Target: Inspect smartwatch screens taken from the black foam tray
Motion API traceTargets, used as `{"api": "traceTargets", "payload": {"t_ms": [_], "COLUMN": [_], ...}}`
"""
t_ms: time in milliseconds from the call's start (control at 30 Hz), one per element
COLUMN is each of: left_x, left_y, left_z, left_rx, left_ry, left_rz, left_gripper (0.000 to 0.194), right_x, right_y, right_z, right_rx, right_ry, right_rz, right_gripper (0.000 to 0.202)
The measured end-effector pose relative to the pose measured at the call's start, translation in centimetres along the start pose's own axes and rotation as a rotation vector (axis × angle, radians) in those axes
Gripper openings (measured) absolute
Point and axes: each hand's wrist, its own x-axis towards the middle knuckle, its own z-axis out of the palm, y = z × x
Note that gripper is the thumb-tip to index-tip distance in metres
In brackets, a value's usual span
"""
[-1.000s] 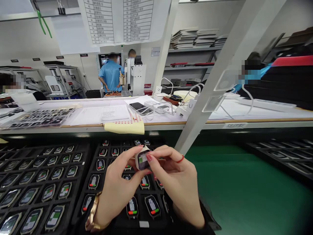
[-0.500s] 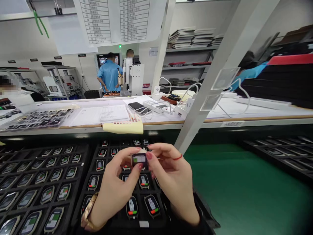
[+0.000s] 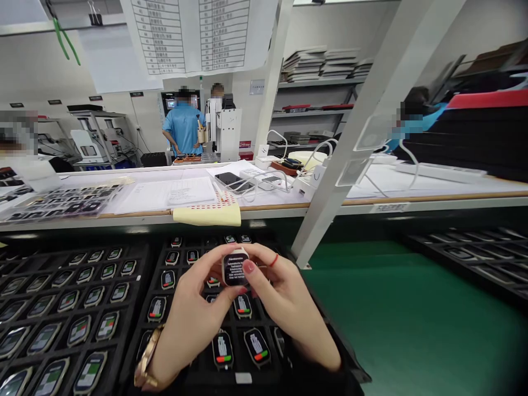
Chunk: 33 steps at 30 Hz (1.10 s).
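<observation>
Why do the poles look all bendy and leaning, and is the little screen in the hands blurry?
Head view: the wide lens stretches the edges, so the white post leans and the bench edge curves. The smartwatch, held by the left hand and right hand, is fairly sharp, though its text is too small to read. Lighting is even, with soft shadows; the far faces are blurred out.

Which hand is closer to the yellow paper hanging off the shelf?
Right, though only slightly. The right hand sits below the yellow paper, a bit to its right; the left hand sits lower, just beneath it.
</observation>
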Motion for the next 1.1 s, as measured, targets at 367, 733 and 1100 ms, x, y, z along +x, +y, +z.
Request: {"api": "traceTargets", "payload": {"t_ms": [367,733,1100], "left_x": [0.08,0.14,0.21], "left_y": [0.23,0.21,0.29], "left_z": [-0.67,-0.63,-0.90], "left_rx": [0.188,0.196,0.258], "left_ry": [0.037,0.027,0.027], "left_rz": [0.066,0.126,0.105], "left_gripper": [0.055,0.060,0.060], "right_x": [-0.23,-0.25,0.13], "right_y": [-0.15,0.33,-0.38], "right_z": [-0.06,0.19,-0.06], "right_rx": [0.160,0.327,0.331], "right_ry": [-0.114,-0.137,-0.136], "right_rz": [0.052,0.111,0.192], "right_gripper": [0.028,0.025,0.029]}}
